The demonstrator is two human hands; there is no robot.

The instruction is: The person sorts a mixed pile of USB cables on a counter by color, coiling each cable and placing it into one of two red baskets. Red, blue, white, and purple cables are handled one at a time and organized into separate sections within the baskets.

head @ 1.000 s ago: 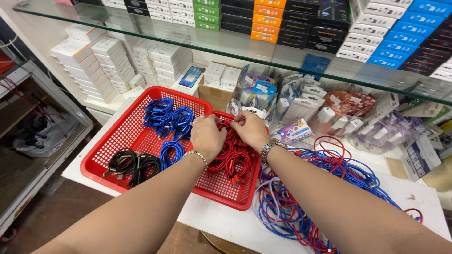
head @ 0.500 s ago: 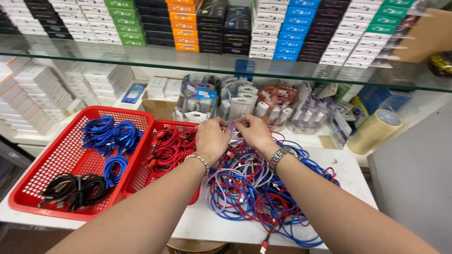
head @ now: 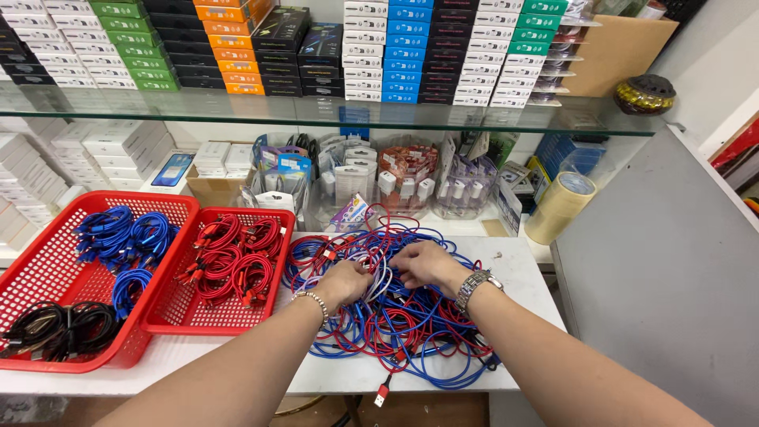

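Observation:
My left hand [head: 345,282] and my right hand [head: 424,264] both rest on a tangled heap of red and blue cables [head: 387,316] on the white table [head: 522,277]. The fingers of each hand curl into the cables near a white cable [head: 382,279] in the middle of the heap. A bead bracelet sits on my left wrist and a metal watch [head: 475,285] on my right. To the left, a small red basket [head: 170,312] holds coiled red cables [head: 233,257].
A larger red basket [head: 47,269] at far left holds coiled blue cables [head: 118,237] and black cables [head: 59,328]. Packaged chargers [head: 371,186] and a tape roll [head: 560,207] stand behind the heap. A glass shelf [head: 316,115] carries stacked coloured boxes. A grey panel [head: 656,269] is at right.
Both hands have moved right, from the small red basket of red cables to the loose tangled heap. The view has swung right with them.

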